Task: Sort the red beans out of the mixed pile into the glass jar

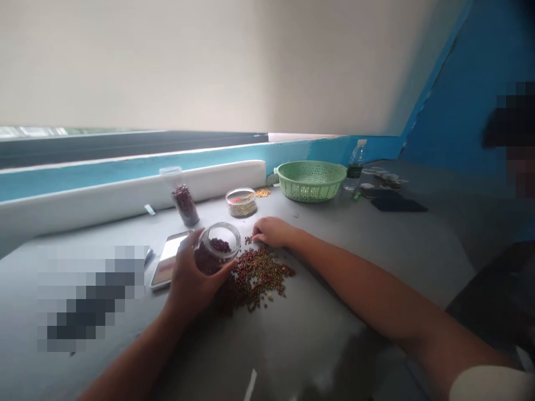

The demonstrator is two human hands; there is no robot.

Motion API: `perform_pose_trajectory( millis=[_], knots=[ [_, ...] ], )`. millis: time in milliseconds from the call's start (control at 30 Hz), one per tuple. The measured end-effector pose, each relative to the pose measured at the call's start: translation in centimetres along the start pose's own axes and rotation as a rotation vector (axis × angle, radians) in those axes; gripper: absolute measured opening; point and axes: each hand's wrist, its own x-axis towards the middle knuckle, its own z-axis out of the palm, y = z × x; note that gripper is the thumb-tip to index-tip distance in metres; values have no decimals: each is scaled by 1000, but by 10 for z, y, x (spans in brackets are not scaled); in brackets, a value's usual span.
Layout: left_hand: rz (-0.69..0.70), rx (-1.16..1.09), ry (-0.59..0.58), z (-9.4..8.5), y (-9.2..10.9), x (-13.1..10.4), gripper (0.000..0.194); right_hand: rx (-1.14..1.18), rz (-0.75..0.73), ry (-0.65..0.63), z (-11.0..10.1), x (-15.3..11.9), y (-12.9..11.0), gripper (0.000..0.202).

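A clear round jar (221, 240) with dark red beans inside is tilted in my left hand (192, 273), whose fingers and thumb wrap round it. On the grey table lies a loose pile of mixed red and green beans (259, 273), just right of and below the jar. My right hand (271, 231) rests at the pile's upper edge, fingertips pinched together and pointing down at a few small red beans (248, 240). Whatever is between those fingertips is too small to make out.
Behind stand a tall container of dark red beans (185, 203), a round clear dish (241, 204), a green basket (311, 182) and a bottle (355, 166). A phone (169, 259) lies left of the jar. Part of another person shows at the far right.
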Motion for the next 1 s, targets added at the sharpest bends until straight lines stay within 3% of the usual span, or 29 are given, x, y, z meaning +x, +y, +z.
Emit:
perform_pose_trajectory(
  millis=[333, 1000],
  knots=[
    [37, 22, -29, -1, 11, -1, 89, 77, 44, -9, 2, 3, 5, 19],
    [121, 69, -20, -1, 4, 0, 89, 119, 92, -27, 4, 4, 8, 23]
  ],
)
